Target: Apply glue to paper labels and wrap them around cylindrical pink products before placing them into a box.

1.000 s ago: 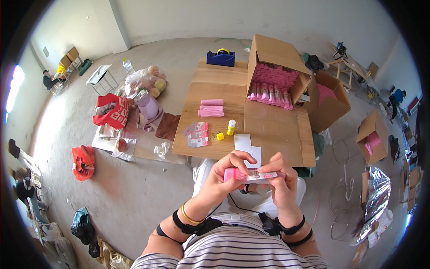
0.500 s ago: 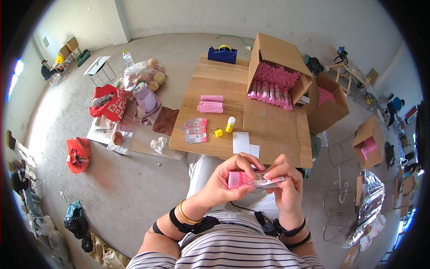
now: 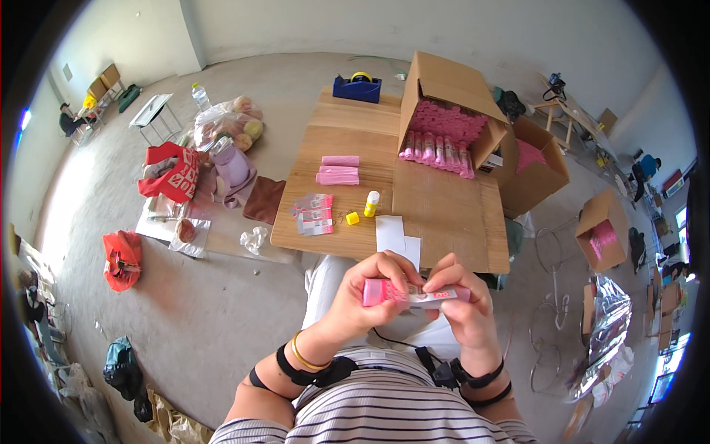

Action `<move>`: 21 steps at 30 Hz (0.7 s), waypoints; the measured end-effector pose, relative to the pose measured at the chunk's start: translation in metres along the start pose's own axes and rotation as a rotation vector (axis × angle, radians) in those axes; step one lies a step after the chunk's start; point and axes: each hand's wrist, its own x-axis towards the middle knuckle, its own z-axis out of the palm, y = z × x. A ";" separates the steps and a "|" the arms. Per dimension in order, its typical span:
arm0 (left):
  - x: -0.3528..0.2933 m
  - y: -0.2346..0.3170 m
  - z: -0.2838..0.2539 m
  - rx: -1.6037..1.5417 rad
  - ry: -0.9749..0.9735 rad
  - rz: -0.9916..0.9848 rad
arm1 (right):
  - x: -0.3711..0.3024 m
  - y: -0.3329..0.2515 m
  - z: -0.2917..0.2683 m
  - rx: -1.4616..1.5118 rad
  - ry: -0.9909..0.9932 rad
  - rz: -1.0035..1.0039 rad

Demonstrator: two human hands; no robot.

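Over my lap, both hands hold a small pink roll [image 3: 374, 293] with a printed paper label [image 3: 432, 297] lying along it. The fingers of my left hand [image 3: 364, 291] are closed round the roll's left part. My right hand [image 3: 467, 302] pinches the label and roll at the right end, thumb below and fingers on top. The underside of the roll is hidden. On the table beyond are an uncapped glue stick [image 3: 371, 203], its yellow cap [image 3: 353, 218], a fanned stack of labels [image 3: 315, 215], a few pink rolls [image 3: 338, 176] and white paper sheets [image 3: 390, 232].
An open carton [image 3: 452, 81] packed with pink rolls lies on the table's right side, with another carton [image 3: 549, 174] beside it. A blue tape dispenser [image 3: 356, 89] stands at the far edge. Bags, including a red one [image 3: 171, 174], sit to the left.
My fingers have shifted on the label. Pink now shows at the roll's right end, where the label stuck out before. The whole view has moved slightly.
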 end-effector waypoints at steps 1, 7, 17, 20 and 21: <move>0.000 0.000 -0.002 0.016 0.013 0.012 | 0.000 -0.002 0.001 -0.054 -0.027 0.014; 0.004 0.011 -0.002 -0.005 -0.063 -0.098 | 0.000 0.001 -0.010 -0.004 -0.074 0.062; 0.004 0.005 -0.010 -0.198 0.023 -0.213 | 0.005 0.006 -0.012 -0.285 -0.023 -0.164; 0.007 0.003 -0.013 -0.352 0.097 -0.319 | 0.002 0.017 -0.016 -0.788 0.058 -0.495; 0.009 0.004 -0.011 -0.294 0.119 -0.273 | 0.001 0.021 -0.016 -0.821 0.069 -0.522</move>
